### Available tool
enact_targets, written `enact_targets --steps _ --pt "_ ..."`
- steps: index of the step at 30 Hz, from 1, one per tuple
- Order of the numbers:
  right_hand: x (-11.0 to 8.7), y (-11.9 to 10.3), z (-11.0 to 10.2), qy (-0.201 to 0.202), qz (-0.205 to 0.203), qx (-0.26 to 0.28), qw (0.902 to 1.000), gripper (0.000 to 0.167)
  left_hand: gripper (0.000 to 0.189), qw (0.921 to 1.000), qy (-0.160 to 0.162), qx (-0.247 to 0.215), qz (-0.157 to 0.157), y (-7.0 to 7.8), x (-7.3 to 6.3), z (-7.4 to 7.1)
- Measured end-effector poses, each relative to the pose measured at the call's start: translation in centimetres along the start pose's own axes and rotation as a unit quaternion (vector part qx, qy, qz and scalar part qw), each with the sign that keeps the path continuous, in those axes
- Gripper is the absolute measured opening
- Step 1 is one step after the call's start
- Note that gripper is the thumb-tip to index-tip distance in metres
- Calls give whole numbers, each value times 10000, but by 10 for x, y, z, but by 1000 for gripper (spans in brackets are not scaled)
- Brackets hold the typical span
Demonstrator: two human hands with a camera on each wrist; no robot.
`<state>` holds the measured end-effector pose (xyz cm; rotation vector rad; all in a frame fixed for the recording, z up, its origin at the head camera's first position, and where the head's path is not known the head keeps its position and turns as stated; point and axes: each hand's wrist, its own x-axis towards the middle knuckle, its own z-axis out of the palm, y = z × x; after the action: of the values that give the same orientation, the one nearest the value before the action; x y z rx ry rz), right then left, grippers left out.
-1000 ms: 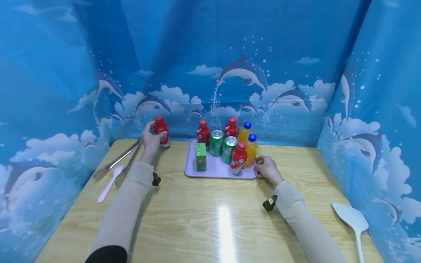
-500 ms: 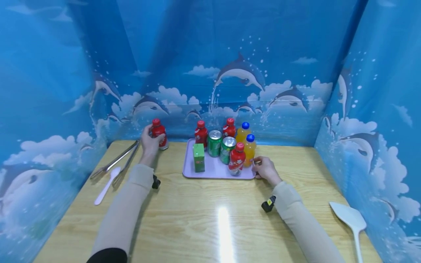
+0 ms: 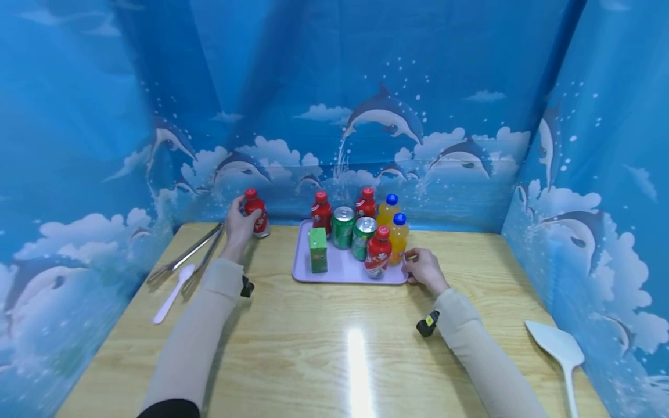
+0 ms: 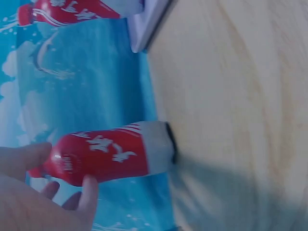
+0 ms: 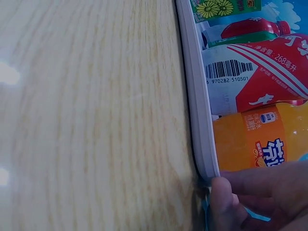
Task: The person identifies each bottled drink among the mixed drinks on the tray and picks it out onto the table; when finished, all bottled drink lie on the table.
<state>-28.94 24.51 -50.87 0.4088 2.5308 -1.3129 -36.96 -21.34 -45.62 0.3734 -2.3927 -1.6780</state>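
Observation:
My left hand holds a red bottle with a white lower part at the table's back left. In the left wrist view its fingers and thumb are around the top of that red bottle, near the cap. My right hand pinches the near right corner of a lilac tray; the right wrist view shows the thumb and a finger at the tray rim. On the tray stand several red bottles, two green cans, a green carton and two orange drink bottles.
Metal tongs lie at the left of the wooden table, beside a pale pink spoon. A white spatula lies at the right edge. A blue dolphin-print curtain surrounds the back and sides.
The red bottle in my left hand is slightly lower than a second ago. My right hand stays at the tray corner, and the things on the tray have not visibly moved.

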Motion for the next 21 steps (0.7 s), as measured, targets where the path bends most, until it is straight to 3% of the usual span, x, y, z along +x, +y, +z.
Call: enact_targets --steps 5,9,15,21 --pt "-2 0 -2 41 -85 -8 10000 44 62 9990 327 -69 283 15 -5 -2" --pt "-5 0 -3 78 -199 -28 9998 44 61 9968 293 -114 735 39 -20 1" --pt "-4 -1 -3 83 -154 16 9998 44 67 9883 -400 -184 1463 73 -52 19" --pt "-3 -1 -1 24 -85 24 10000 45 73 9802 -870 -238 1763 89 -81 41"
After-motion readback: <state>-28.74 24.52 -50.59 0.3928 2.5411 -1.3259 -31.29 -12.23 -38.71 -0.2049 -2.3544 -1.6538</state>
